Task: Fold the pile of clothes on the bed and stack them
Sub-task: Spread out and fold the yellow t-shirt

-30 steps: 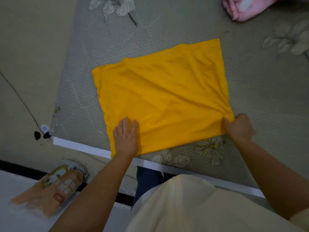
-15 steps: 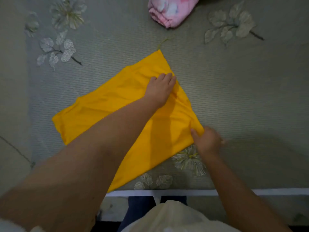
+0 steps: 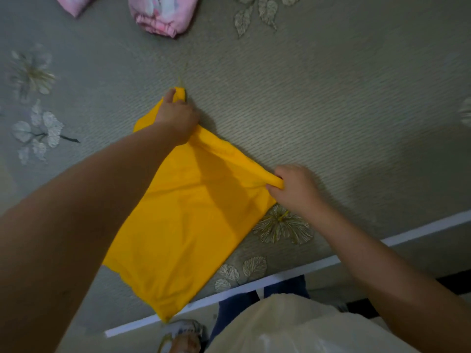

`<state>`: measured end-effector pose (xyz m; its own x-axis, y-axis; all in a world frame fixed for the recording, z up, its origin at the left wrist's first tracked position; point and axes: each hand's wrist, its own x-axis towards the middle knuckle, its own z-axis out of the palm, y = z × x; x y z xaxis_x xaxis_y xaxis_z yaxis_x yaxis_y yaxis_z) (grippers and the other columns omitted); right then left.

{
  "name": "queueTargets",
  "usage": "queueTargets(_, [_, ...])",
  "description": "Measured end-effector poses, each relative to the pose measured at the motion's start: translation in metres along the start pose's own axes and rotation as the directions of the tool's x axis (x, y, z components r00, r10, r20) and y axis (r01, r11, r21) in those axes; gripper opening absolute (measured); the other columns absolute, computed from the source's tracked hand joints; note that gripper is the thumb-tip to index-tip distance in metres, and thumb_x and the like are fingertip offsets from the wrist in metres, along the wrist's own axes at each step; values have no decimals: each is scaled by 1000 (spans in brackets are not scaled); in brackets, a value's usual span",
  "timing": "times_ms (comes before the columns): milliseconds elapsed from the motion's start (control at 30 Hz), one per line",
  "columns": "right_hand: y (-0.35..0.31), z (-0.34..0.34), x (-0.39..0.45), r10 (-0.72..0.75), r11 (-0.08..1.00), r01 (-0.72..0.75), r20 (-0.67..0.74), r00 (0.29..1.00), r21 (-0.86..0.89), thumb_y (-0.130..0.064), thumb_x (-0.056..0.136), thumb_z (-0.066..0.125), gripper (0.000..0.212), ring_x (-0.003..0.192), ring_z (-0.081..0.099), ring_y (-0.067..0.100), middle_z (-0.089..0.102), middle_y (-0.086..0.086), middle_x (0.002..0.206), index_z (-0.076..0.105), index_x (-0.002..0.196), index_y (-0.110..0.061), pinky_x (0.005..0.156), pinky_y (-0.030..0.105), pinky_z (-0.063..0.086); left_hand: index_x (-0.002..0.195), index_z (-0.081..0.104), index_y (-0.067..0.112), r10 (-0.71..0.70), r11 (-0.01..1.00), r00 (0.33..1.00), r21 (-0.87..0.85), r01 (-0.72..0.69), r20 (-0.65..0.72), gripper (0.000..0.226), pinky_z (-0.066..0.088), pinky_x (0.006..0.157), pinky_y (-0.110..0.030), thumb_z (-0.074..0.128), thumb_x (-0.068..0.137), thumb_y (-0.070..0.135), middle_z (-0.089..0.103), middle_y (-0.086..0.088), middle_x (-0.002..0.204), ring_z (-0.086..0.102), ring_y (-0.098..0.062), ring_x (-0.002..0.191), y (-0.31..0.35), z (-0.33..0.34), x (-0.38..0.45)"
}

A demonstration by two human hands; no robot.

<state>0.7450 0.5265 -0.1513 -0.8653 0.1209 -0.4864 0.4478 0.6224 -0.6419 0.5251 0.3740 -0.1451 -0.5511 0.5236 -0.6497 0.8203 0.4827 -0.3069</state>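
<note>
A grey mat with leaf prints covers the bed (image 3: 331,98), and the yellow garment (image 3: 183,225) lies spread on it near the front edge. The left hand (image 3: 175,118), arm stretched forward, has its grip pinching the garment's far corner. The right hand (image 3: 293,187) grips the near right corner, that edge raised between them. Folded pink clothes (image 3: 163,14) sit well beyond.

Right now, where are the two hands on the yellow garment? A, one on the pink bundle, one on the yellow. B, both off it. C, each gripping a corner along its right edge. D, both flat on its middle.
C: the left hand grips the far corner of the yellow garment and the right hand pinches the near right corner, lifting that edge.
</note>
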Motion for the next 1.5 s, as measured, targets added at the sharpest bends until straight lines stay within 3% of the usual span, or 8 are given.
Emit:
queueTargets(300, [-41,2,-41,-316,949,315,-115,942,-26,-6,76,68,18,85,54,34,61,23,83,60,77,10,70,19,20,112,59,-3,-189,949,969,-284,137,-162,29,40,76,-45,50,85,2,41,-21,130,35,-36,120,-34,7,-73])
queueTargets(433, [-74,45,-69,-397,918,397,-38,917,-12,-1,69,72,17,88,59,38,63,24,86,62,75,10,80,30,36,108,58,-5,-150,909,944,-416,15,-293,27,41,78,-50,53,82,-1,39,-24,136,36,-40,125,-46,48,-136])
queueTargets(633, [-103,141,-121,-509,843,517,93,856,-145,8,48,82,25,96,60,52,66,29,95,66,68,9,78,63,46,81,61,-16,25,883,911,-417,-213,-411,18,44,79,-63,53,65,-13,58,-39,94,49,-62,102,-45,154,-232])
queueTargets(1033, [-167,262,-167,-483,826,456,0,875,-333,10,30,82,36,85,64,49,67,27,82,63,61,7,69,65,49,85,60,-18,-58,815,815,-499,-295,-577,16,36,92,-65,50,79,-6,57,-41,101,42,-62,112,-81,247,-280])
queueTargets(1200, [-186,302,-174,-357,768,377,143,923,-518,-6,35,89,43,98,65,36,68,19,104,71,74,-2,76,62,46,128,45,-4,-174,803,948,-596,-19,-265,38,12,110,-51,44,94,13,31,-22,145,13,-37,141,-81,310,-285])
queueTargets(1300, [-182,309,-179,-160,740,331,326,932,-586,2,72,65,43,137,28,34,31,16,147,61,115,-5,107,64,11,142,28,6,-233,735,964,-672,89,-128,48,7,110,-51,38,98,21,13,-18,153,6,-34,142,-63,338,-303])
queueTargets(1400, [-175,291,-187,-283,702,377,249,926,-604,15,29,81,54,99,61,46,64,27,108,72,80,-2,75,70,39,138,33,-3,-326,651,921,-757,53,-215,45,15,110,-53,40,96,10,22,-32,145,19,-46,136,-36,346,-327])
queueTargets(1500, [-159,261,-189,-285,699,330,176,942,-635,22,27,78,48,83,65,49,67,29,90,70,70,4,64,67,44,129,42,-11,-399,488,903,-870,63,-158,48,25,104,-59,52,83,-6,31,-41,135,30,-54,126,-3,341,-355])
